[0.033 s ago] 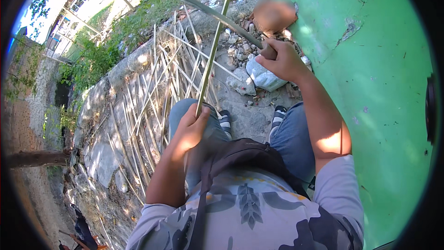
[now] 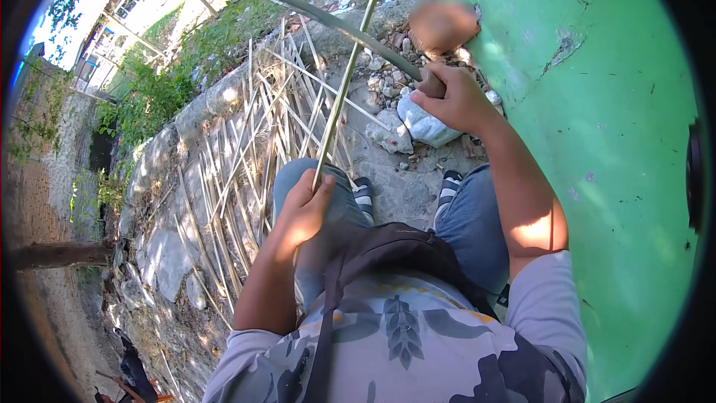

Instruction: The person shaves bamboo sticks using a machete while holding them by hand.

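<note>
My right hand (image 2: 456, 98) is closed round the wooden handle of a machete (image 2: 321, 16), whose long curved blade points to the far left. In my closed left hand (image 2: 306, 207), above my left knee, is a long narrow bamboo strip (image 2: 337, 108), slanting up and away to the right. The blade crosses the strip near its far end; whether the two touch I cannot tell. Beyond my left knee, many pale split strips (image 2: 280, 123) lie in a loose, criss-crossed heap on the stony ground.
Ahead of my sandalled feet are a pale rock (image 2: 425, 121), small rubble (image 2: 386, 83) and a brown rounded thing, blurred (image 2: 443, 24). A green surface (image 2: 619, 179) fills the right side. A low stone edge (image 2: 179, 130) and green plants (image 2: 160, 86) border the heap at the left.
The machete's tip has shifted slightly to the left and nearer. The strip's far end has tilted a little to the right. Both hands keep their hold.
</note>
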A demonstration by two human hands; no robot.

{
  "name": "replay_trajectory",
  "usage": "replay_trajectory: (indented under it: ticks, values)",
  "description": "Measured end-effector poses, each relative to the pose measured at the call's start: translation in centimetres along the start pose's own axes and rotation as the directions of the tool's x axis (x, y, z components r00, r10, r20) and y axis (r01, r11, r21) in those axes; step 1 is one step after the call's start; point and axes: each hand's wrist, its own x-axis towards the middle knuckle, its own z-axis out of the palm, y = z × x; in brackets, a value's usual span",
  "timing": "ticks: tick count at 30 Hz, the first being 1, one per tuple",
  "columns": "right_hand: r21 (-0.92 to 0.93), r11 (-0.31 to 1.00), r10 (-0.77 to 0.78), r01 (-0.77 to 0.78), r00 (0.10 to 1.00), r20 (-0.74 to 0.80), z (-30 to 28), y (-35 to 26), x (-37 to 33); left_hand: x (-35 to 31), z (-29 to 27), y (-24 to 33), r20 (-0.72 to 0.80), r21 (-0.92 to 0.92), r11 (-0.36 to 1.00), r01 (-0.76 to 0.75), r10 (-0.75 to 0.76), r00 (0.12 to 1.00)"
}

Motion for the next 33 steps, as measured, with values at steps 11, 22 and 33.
replay_trajectory:
  ticks: [11, 22, 33]
  values:
    - [-0.094, 0.993, -0.051, 0.069, 0.982, 0.184, 8.7, -2.1, -3.3, -3.6, -1.1, -2.1, -0.252, 0.486, 0.873, 0.032, 0.105, 0.962]
    - [-0.386, 0.914, -0.007, 0.124, 0.957, 0.29, 9.4, 0.0, -3.0, -2.8, -0.7, -3.0, -0.281, 0.556, 0.827, -0.088, 0.287, 0.916]
    - [-0.278, 0.957, 0.163, -0.088, 0.952, 0.261, 9.0, 2.0, -1.5, -2.4, -0.7, -3.4, -0.26, 0.603, 0.795, -0.065, 0.273, 0.926]
